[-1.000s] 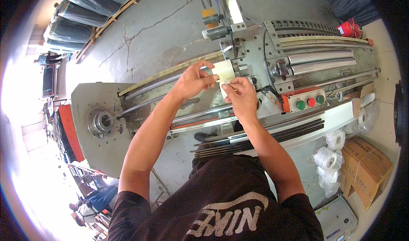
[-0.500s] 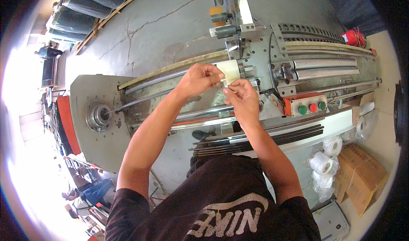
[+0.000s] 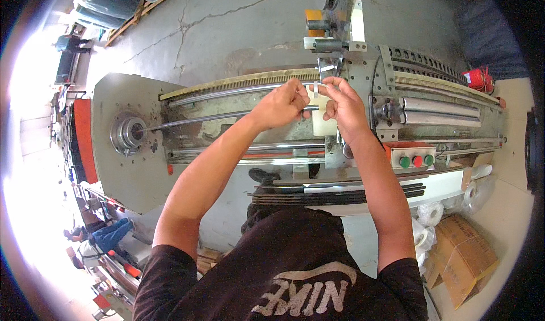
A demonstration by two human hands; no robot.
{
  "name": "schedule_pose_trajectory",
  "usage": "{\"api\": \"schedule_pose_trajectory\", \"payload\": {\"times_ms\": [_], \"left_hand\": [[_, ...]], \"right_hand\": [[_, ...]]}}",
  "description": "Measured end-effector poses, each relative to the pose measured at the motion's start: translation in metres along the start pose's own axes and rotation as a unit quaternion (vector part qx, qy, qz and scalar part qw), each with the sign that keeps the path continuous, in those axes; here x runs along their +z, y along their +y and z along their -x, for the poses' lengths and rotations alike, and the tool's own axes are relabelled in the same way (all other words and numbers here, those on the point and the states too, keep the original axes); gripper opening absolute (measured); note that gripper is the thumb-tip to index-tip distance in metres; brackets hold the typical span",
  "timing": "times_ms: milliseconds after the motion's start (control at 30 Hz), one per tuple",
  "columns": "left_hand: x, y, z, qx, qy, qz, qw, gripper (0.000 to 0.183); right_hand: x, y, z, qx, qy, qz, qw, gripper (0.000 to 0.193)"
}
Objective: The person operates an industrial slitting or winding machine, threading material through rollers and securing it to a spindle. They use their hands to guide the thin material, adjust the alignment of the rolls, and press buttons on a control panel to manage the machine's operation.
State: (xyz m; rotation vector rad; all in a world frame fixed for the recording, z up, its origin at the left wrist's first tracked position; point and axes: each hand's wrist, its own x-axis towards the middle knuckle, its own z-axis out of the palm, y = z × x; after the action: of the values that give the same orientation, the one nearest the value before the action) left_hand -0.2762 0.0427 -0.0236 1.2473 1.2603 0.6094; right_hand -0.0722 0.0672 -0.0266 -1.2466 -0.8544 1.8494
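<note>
Left hand: it is in front of the person, fingers bent and gathered close; I cannot tell if they are clamped on something.
Right hand: it is just beside the left one, a small gap between them, fingers curled toward it; I cannot tell if they close on the strip.
Small pale strip: it is in the gap between the two hands, at the fingertips; which hand bears it is not clear.
Pale block: it is just below the gap of the hands in the view, partly covered by the right fingers.
Long metal rod: it runs leftward from the left hand, to the round metal chuck.
Button box: the red and white box is to the right of the right hand and nearer to the body, with two green buttons and one red.
Metal rollers: they lie to the right of the right hand, well apart.
Dark rods: they lie between the hands and the body.
Cardboard box: it is far to the lower right of the hands.
</note>
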Motion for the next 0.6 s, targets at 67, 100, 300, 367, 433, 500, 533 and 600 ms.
{"api": "schedule_pose_trajectory", "payload": {"times_ms": [67, 100, 300, 367, 433, 500, 533, 600], "left_hand": [[-0.001, 0.013, 0.003, -0.019, -0.007, -0.038, 0.999, 0.017], [-0.002, 0.01, 0.005, -0.006, 0.001, -0.039, 0.999, 0.017], [0.0, -0.005, -0.001, 0.03, 0.003, -0.014, 0.999, 0.018], [-0.001, -0.01, -0.001, 0.04, 0.009, -0.019, 0.999, 0.019], [0.0, -0.005, 0.0, 0.021, 0.006, -0.014, 1.0, 0.019], [0.0, 0.002, 0.002, 0.014, 0.004, -0.028, 1.0, 0.02], [0.0, 0.005, 0.003, 0.018, 0.003, -0.045, 0.999, 0.02], [0.0, -0.001, 0.005, 0.05, 0.023, -0.065, 0.996, 0.022]], "right_hand": [[-0.012, 0.004, 0.004, 0.032, 0.009, 0.053, 0.998, 0.023], [-0.013, 0.006, 0.01, 0.05, 0.008, 0.081, 0.995, 0.023], [-0.011, -0.007, 0.066, 0.029, -0.092, 0.149, 0.984, 0.022], [-0.002, -0.012, 0.064, -0.002, -0.087, 0.102, 0.991, 0.022], [0.005, -0.024, 0.035, -0.025, -0.061, 0.059, 0.996, 0.022], [-0.002, -0.022, 0.022, 0.022, -0.048, 0.068, 0.996, 0.022], [-0.01, -0.015, 0.018, 0.044, -0.042, 0.076, 0.995, 0.022], [-0.017, -0.01, 0.027, 0.094, -0.042, 0.15, 0.983, 0.022]]}}
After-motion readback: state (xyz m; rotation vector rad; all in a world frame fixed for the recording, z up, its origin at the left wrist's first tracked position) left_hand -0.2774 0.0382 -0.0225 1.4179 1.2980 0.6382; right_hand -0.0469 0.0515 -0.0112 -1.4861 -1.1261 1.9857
